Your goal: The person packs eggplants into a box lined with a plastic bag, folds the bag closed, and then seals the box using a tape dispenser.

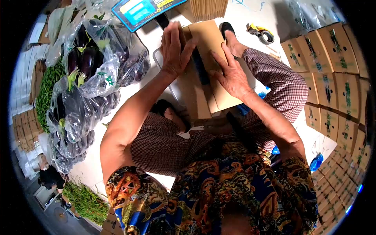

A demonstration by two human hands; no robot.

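Right now, the left hand [176, 51] and right hand [232, 74] lie flat, fingers spread apart, atop the flat brown cardboard box [211, 39].

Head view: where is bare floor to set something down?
Bare white floor: between the checked trouser leg and the stacked cartons; also between the eggplant bags and the cardboard box. Crowded on the box, under the left hand and right hand, and beside the scale.

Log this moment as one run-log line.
left hand: flat on cardboard box | right hand: flat on cardboard box | eggplant bags: at left | tape roll: right of box
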